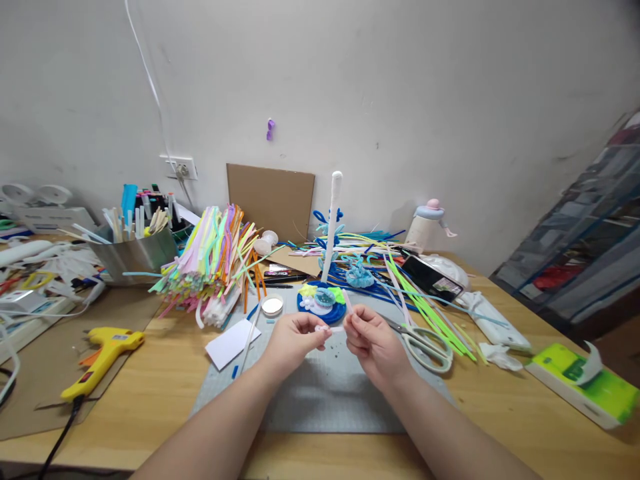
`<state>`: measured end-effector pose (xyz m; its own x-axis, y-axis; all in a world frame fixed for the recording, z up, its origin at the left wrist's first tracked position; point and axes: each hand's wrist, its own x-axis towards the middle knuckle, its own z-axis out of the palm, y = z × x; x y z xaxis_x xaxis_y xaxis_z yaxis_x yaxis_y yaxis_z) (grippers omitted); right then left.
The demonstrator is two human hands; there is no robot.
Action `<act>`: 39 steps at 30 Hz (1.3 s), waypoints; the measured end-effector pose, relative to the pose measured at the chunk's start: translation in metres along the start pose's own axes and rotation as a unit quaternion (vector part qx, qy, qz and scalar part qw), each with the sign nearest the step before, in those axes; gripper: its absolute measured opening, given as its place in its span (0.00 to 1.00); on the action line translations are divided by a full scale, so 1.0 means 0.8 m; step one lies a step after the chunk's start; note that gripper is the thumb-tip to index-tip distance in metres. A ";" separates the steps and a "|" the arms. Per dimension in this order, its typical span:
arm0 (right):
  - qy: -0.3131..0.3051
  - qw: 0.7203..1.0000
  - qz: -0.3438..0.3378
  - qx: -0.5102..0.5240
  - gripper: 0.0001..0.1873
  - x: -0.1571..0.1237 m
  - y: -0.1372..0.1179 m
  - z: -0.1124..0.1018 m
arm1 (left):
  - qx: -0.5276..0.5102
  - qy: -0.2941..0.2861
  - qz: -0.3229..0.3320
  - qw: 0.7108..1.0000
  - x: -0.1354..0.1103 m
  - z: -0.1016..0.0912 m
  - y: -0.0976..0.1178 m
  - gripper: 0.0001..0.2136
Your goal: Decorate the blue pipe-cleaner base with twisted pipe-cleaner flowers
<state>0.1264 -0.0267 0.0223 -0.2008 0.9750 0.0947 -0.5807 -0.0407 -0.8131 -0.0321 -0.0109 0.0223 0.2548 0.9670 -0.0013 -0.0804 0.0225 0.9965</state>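
Observation:
Between my two hands runs a pale pink-white pipe cleaner (337, 329). My left hand (296, 339) pinches its coiled end between thumb and fingertips. The fingers of my right hand (374, 337) are closed on the other part, and a short length sticks up above them. Just beyond the hands stands a pipe-cleaner craft with a round blue base (338, 313), yellow, white, green and light blue pieces on it, and an upright white post (331, 223). Scissors (429, 348) with pale handles lie to the right of my right hand, their blades partly hidden.
A grey cutting mat (320, 400) lies under my hands. At left are a yellow glue gun (105, 360), a metal holder (135, 257) of sticks and a big bundle of pipe cleaners (210, 260). Green pipe cleaners (425, 300), a phone (433, 279) and a tissue pack (583, 383) lie at right.

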 end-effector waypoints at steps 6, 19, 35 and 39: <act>0.004 1.000 -0.002 0.005 0.10 0.001 0.002 -0.003 | 0.000 0.001 -0.006 1.000 0.004 -0.004 0.000 0.14; 0.028 0.996 0.035 0.075 0.08 0.007 0.020 0.000 | 0.048 0.004 0.097 0.994 0.013 -0.007 -0.020 0.18; 0.011 0.999 0.028 0.028 0.09 0.005 0.015 0.000 | 0.281 0.026 0.181 0.942 0.009 -0.016 -0.018 0.08; 0.012 1.000 0.024 0.011 0.10 0.005 0.013 0.000 | 0.262 0.020 0.151 0.953 0.011 -0.017 -0.020 0.09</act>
<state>0.1200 -0.0234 0.0142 -0.2103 0.9767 0.0424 -0.5889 -0.0920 -0.8029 -0.0416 0.0008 0.0050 0.2582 0.9186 0.2991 0.3501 -0.3775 0.8573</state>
